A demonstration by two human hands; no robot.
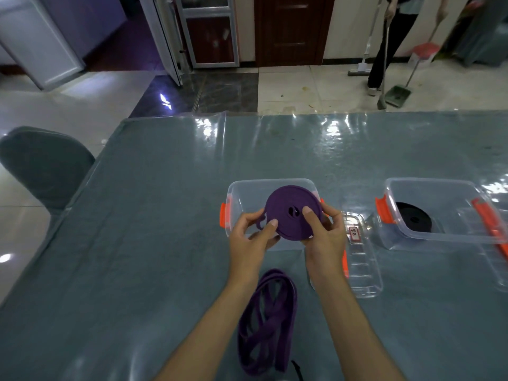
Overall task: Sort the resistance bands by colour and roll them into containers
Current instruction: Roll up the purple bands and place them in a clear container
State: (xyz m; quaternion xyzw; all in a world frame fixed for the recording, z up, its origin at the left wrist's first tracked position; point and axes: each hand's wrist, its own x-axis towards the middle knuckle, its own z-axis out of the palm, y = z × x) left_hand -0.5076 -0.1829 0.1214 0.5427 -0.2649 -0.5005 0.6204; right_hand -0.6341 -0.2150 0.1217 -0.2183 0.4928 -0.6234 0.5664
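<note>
1. Left hand (251, 237) and right hand (324, 232) pinch the rolled purple band (291, 213) by its rims, over the near-centre container (233, 193).
2. Judged light, soft and springy; grip across the coil faces or it unwinds.

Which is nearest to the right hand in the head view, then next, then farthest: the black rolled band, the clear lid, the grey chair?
1. Clear lid: on the table just right of the right hand.
2. Black rolled band: inside the right-side box, farther right.
3. Grey chair: far left, beside the table edge.
</note>
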